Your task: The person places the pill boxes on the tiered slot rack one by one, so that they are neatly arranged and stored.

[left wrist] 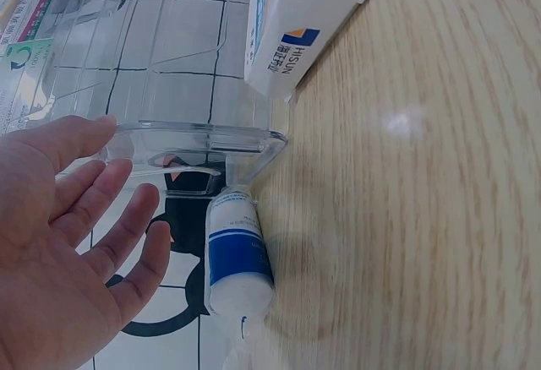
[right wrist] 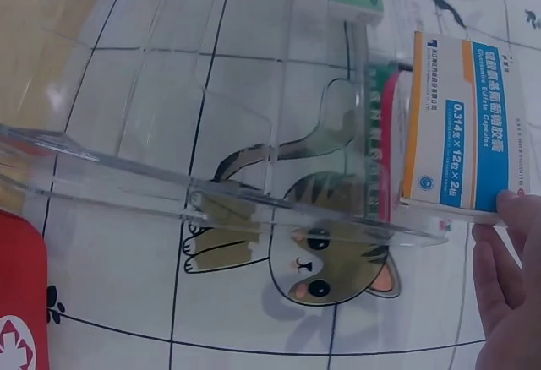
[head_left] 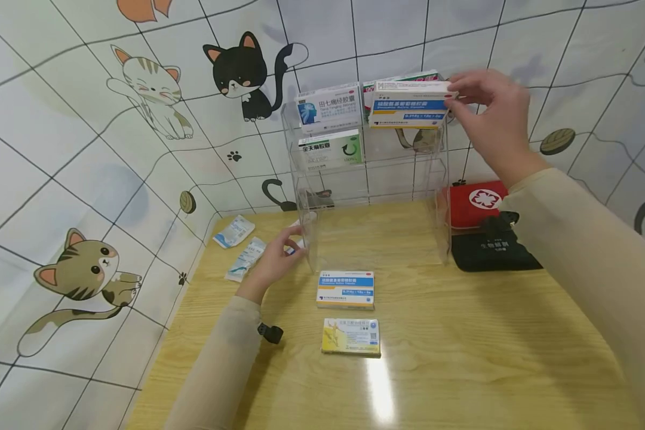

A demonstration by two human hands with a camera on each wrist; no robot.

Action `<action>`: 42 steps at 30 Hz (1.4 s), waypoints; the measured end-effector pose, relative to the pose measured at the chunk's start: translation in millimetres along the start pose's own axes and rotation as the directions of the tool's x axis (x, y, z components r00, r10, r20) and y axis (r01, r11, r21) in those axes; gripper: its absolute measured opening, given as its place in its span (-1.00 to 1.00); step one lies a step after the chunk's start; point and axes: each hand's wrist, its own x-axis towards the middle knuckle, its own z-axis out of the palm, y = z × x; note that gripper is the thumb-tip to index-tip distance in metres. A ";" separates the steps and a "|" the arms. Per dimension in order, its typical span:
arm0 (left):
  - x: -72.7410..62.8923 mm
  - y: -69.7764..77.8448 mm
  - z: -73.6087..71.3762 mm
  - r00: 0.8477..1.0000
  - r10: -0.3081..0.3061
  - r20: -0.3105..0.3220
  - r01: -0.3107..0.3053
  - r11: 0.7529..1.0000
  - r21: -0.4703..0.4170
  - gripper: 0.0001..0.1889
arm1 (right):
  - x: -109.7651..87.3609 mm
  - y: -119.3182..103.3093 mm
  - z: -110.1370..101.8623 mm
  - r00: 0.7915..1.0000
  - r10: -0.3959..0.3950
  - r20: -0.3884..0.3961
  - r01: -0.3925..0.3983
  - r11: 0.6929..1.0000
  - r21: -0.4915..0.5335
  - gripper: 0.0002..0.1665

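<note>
At the upper right of a clear acrylic rack (head_left: 307,239), my right hand (head_left: 497,119) pinches the right end of a white, blue and orange glucosamine capsule box (head_left: 408,106). This box stands in front of a green and red box (right wrist: 378,146) on the top tier. Beside the rack's lower left wall is my left hand (head_left: 273,263), its fingers loosely bent around nothing. Its thumb appears to touch the clear edge in the left wrist view. On the rack's left side are a blue-and-white capsule box (head_left: 330,110) and a green-and-white box (head_left: 330,150).
A matching glucosamine box (head_left: 346,289) and a yellow-and-white box (head_left: 351,336) lie before the rack. Small packets (head_left: 233,232) lie to its left, with a white, blue-banded wrapped item (left wrist: 241,256) beside it. A red pouch (head_left: 467,206) and a black pouch (head_left: 489,254) are at right.
</note>
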 end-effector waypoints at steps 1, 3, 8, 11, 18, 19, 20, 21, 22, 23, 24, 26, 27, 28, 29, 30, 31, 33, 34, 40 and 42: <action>0.0 -0.9 0.5 1.000 -0.002 -0.001 0.002 1.000 0.001 -0.42 | 3.0 3.4 1.5 1.000 -0.008 -0.003 0.008 1.000 -0.006 -0.69; -0.3 -1.9 1.8 1.000 -0.007 0.001 0.007 1.000 0.000 -0.42 | 6.4 10.5 4.6 1.000 -0.015 0.013 0.016 0.999 -0.039 -0.69; -2.2 -2.5 4.8 1.000 -0.014 0.003 0.014 1.000 -0.009 -0.43 | 4.2 24.3 9.2 0.994 -0.030 0.101 0.042 0.992 -0.118 -0.66; -3.2 -1.3 5.8 1.000 -0.025 0.002 0.025 1.000 -0.009 -0.44 | 0.7 27.7 9.3 0.985 -0.034 0.167 0.060 0.987 -0.150 -0.64; -3.1 -0.3 6.1 0.999 -0.033 0.003 0.033 0.999 -0.005 -0.42 | -1.6 28.2 12.4 0.970 -0.086 0.229 0.130 0.973 -0.188 -0.63; -2.9 -0.4 6.0 0.999 -0.034 0.003 0.034 0.999 -0.006 -0.43 | -1.5 27.8 13.6 0.969 -0.086 0.232 0.132 0.973 -0.190 -0.64; -2.8 -0.7 6.0 0.999 -0.034 0.003 0.034 0.999 -0.006 -0.43 | -1.5 27.0 14.9 0.967 -0.085 0.240 0.132 0.973 -0.191 -0.64; -2.6 -0.8 6.0 0.999 -0.036 0.002 0.036 0.999 -0.005 -0.43 | -1.4 26.2 16.1 0.965 -0.080 0.249 0.130 0.972 -0.193 -0.64; -2.5 -0.7 6.2 0.999 -0.036 0.001 0.036 0.999 -0.004 -0.44 | -1.6 24.9 17.1 0.963 -0.070 0.259 0.123 0.973 -0.195 -0.64; -2.3 -0.9 6.4 0.999 -0.036 -0.001 0.036 0.999 0.000 -0.44 | -1.9 23.5 18.0 0.961 -0.060 0.269 0.116 0.973 -0.197 -0.64; -2.3 -1.0 6.6 0.999 -0.034 -0.001 0.034 0.999 0.000 -0.44 | -2.2 22.0 18.6 0.959 -0.048 0.278 0.107 0.974 -0.201 -0.64; -2.2 -1.4 6.9 0.999 -0.033 -0.001 0.033 0.999 0.002 -0.43 | -2.8 19.2 19.3 0.956 -0.029 0.293 0.094 0.973 -0.211 -0.63; -2.3 -1.3 7.1 0.999 -0.032 0.001 0.032 0.999 0.001 -0.43 | -3.3 17.9 19.4 0.955 -0.019 0.297 0.087 0.972 -0.219 -0.63; -2.4 -1.2 7.2 0.999 -0.033 0.002 0.033 0.999 -0.001 -0.43 | -4.0 16.6 19.2 0.954 -0.012 0.300 0.083 0.971 -0.225 -0.63; -2.6 -1.1 7.2 0.999 -0.035 0.004 0.035 0.999 -0.004 -0.43 | -4.8 15.9 19.0 0.953 -0.010 0.301 0.083 0.970 -0.229 -0.63; -2.8 -0.9 7.1 0.999 -0.036 0.007 0.036 0.999 -0.009 -0.43 | -5.8 15.5 18.7 0.954 -0.010 0.301 0.085 0.968 -0.237 -0.62; -2.8 -0.8 6.9 0.999 -0.038 0.009 0.038 0.999 -0.011 -0.43 | -7.3 15.2 18.3 0.955 -0.008 0.298 0.083 0.968 -0.239 -0.62; -2.5 -0.9 6.4 0.999 -0.032 0.013 0.032 0.999 -0.015 -0.43 | -12.0 15.6 17.0 0.958 -0.010 0.286 0.082 0.967 -0.240 -0.61; -2.4 -1.0 5.9 0.999 -0.029 0.014 0.029 0.999 -0.017 -0.42 | -15.3 16.3 16.5 0.962 -0.016 0.273 0.083 0.969 -0.234 -0.61; -1.2 -2.5 2.1 1.000 -0.016 0.008 0.016 0.999 -0.028 -0.42 | -52.6 15.1 21.1 0.975 -0.051 0.217 0.076 0.991 -0.108 -0.70; -1.1 -2.9 1.3 1.000 -0.016 0.006 0.016 0.999 -0.028 -0.42 | -71.4 13.4 25.4 0.969 -0.052 0.241 0.071 0.995 -0.071 -0.71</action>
